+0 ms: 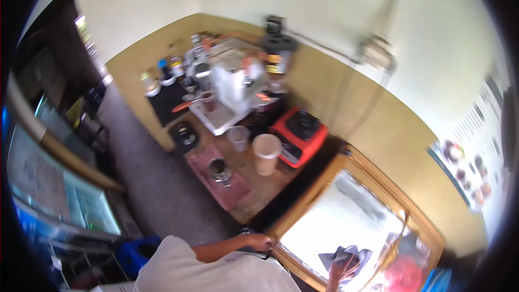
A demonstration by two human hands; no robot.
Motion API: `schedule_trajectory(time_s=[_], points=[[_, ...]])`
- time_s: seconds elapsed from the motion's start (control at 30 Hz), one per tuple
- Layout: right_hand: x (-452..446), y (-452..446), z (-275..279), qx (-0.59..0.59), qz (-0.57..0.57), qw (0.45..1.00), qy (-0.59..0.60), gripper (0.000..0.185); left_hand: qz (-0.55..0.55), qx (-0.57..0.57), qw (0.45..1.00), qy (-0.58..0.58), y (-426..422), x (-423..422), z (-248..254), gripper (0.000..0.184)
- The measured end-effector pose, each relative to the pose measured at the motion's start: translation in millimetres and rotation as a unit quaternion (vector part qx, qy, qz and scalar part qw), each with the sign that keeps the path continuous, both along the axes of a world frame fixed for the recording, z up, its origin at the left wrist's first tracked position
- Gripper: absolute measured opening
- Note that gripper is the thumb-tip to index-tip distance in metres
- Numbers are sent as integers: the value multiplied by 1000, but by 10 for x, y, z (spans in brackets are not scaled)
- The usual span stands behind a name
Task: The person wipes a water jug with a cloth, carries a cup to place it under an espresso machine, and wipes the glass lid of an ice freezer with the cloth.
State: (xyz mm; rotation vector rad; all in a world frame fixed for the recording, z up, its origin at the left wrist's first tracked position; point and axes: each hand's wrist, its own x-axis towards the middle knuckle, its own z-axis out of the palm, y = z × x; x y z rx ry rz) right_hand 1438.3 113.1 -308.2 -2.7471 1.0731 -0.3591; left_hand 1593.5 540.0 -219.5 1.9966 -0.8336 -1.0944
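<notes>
My left hand (262, 242) is closed at the near left edge of a wooden-framed case (308, 199) with a bright, glass-like top. A small dark thing shows just under its fingers, too blurred to name. Over the bright pane, my right hand (339, 271) grips a crumpled dark grey cloth (350, 257). Part of that hand is hidden by the cloth. Inside or behind the pane at the right lies a blurred red item (403, 274).
Beyond the case, a counter holds a red blender base (299, 136), a beige cup (266, 154), a clear cup (238, 137), an espresso machine (230, 89) and a pink mat (236, 193) with a metal item on it. A glass-fronted cabinet (89, 203) stands left, past a grey floor (146, 184).
</notes>
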Motion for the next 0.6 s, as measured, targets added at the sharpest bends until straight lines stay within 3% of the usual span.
schedule_trajectory(time_s=[0.07, 0.1, 0.17, 0.2, 0.23, 0.3, 0.37, 0.43, 0.47, 0.5, 0.53, 0.57, 0.6], points=[[258, -29, 350, 70, -143, 983, 92, 98, 100, 38, 992, 74, -66, 47, -46, 33], [380, 127, 550, 123, -140, 982, 42, 98, 120, 33, 991, 54, -213, 23, 85, 33], [378, 263, 21, 38, 60, 995, -69, 93, 156, 24, 987, 7, -509, 50, 461, 31], [405, 442, 435, 109, 158, 981, -7, 90, 179, -32, 983, -39, -671, 10, 210, 29], [416, 588, 601, 132, 243, 960, -33, 86, 211, -66, 972, -77, -907, -42, 233, 31], [332, 661, 841, 182, 352, 916, -56, 71, 228, -33, 966, -113, -1528, -169, 645, 34], [149, 619, 704, 242, 344, 894, -155, 58, 155, -97, 945, -270, -1917, -335, 213, 48], [-110, 498, 710, 331, 281, 890, -139, 47, 127, -53, 948, -288, -2171, -554, -323, 68], [-232, 379, 750, 372, 259, 882, -130, 42, 118, 4, 961, -250, -2239, -636, -629, 88], [-322, 236, 833, 364, 230, 889, -159, 28, 97, 63, 954, -277, -2405, -608, -551, 92], [-404, 106, 707, 379, 190, 883, -203, 22, 81, 123, 942, -302, -2537, -637, -361, 95], [-477, -20, 587, 450, 101, 870, -175, 22, 66, 182, 926, -325, -2659, -616, -235, 99], [-524, -191, 659, 485, 28, 860, -160, 22, 81, 85, 940, -319, -2636, -412, -351, 104]])
